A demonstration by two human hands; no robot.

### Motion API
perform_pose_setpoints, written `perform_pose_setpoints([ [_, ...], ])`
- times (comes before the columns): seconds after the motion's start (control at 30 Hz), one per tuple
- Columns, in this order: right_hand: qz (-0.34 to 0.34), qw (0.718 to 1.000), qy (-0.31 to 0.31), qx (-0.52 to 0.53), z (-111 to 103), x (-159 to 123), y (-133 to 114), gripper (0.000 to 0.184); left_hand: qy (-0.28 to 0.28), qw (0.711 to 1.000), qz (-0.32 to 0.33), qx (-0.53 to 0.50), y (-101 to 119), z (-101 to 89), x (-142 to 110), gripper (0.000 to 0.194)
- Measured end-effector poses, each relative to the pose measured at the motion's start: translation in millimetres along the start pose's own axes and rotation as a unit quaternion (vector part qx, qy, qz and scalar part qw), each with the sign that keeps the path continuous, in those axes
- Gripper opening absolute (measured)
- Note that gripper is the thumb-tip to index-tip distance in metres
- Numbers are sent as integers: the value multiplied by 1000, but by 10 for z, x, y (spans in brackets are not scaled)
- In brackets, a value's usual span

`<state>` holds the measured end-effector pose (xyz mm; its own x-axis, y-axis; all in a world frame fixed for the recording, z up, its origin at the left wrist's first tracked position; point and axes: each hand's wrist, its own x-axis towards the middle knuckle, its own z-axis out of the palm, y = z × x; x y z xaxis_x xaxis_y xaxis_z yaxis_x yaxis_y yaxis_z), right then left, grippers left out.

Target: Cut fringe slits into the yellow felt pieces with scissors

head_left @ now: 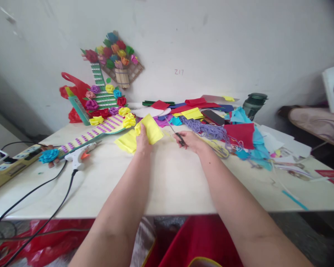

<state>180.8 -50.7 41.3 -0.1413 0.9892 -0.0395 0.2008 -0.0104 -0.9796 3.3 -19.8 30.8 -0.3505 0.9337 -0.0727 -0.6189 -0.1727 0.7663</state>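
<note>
My left hand [143,142] is closed on a piece of yellow felt [151,129], holding it up above the table with the thumb on its front. My right hand [190,141] grips the handles of a pair of scissors [173,132] whose blades point up and left toward the felt's right edge. A second yellow piece lies flat beneath the held one, on the white table [167,181].
A white glue gun [80,152] with a black cord lies at the left, beside a power strip [8,167]. Felt flowers and a stick frame lean on the wall. Coloured felt scraps, purple yarn [204,129], a phone and a green bottle [254,104] crowd the right.
</note>
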Motion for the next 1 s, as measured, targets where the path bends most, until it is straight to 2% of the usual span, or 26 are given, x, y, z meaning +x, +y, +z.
perform_pose_setpoints([
  [0.2,-16,992,-122,-1,-64,-73,8,30,14,1000,14,-19,-1,-27,31,48],
  [0.3,-27,988,-154,-11,-67,-91,7,33,18,999,23,-24,-17,-46,58,47],
  [0.7,-20,982,-185,-31,-27,-160,-47,32,65,996,22,-50,-23,-79,106,50],
  [1.0,-55,980,-188,-36,37,-139,30,34,70,997,28,-27,-9,-72,100,52],
])
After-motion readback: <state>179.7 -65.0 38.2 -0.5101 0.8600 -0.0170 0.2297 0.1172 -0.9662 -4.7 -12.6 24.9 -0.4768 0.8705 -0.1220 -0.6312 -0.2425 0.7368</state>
